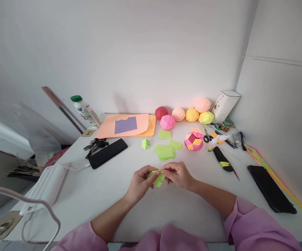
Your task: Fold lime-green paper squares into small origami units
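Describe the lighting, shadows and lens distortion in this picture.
Head view: light is soft, with a faint shadow on the wall above the peach sheet; also head view: the bottle and white container lean outward, suggesting wide-angle distortion.

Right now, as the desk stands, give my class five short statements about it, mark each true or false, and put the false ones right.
1. The left hand and right hand both hold green paper. True.
2. The keys lie to the right of the stack of green squares. False: they lie to its left.
3. The purple sheet lies on top of the peach sheet. True.
4. The bottle has a red cap. False: its cap is green.
5. The dark red ball is to the left of the pink ball. True.
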{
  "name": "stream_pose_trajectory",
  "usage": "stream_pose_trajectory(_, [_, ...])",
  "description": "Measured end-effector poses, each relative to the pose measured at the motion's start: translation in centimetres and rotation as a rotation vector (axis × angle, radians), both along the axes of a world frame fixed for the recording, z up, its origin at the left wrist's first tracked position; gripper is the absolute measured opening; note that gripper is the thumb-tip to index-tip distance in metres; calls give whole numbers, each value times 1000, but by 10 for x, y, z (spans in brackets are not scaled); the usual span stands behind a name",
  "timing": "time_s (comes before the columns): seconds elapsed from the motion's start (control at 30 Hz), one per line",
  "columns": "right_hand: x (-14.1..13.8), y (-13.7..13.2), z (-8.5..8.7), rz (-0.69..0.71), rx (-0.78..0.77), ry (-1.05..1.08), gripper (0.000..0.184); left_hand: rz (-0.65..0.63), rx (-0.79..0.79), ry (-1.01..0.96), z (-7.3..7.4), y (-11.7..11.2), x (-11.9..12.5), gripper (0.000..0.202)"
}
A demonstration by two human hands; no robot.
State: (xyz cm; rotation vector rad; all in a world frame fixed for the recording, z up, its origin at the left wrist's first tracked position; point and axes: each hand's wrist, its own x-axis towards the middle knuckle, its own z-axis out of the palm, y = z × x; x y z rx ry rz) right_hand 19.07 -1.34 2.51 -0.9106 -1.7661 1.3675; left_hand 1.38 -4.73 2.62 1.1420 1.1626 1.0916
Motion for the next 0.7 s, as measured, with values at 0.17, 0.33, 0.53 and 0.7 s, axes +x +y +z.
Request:
stream_pose_trajectory(0.17, [0,1,0,11,-28,21,26,-10,10,1,-1,0,-1,27])
stream_pose_trajectory(0.33, [0,1,3,34,-93,34,27,-22,10,26,-2,-1,-1,29])
stream_pose_trajectory(0.53, [-1,0,4,51,-89,48,25,-27,70,82,-3,-1,-3,26])
stream_pose_trajectory(0.7, [0,1,4,95,-136,67,27,-4,299,294,1,-2,-5,20])
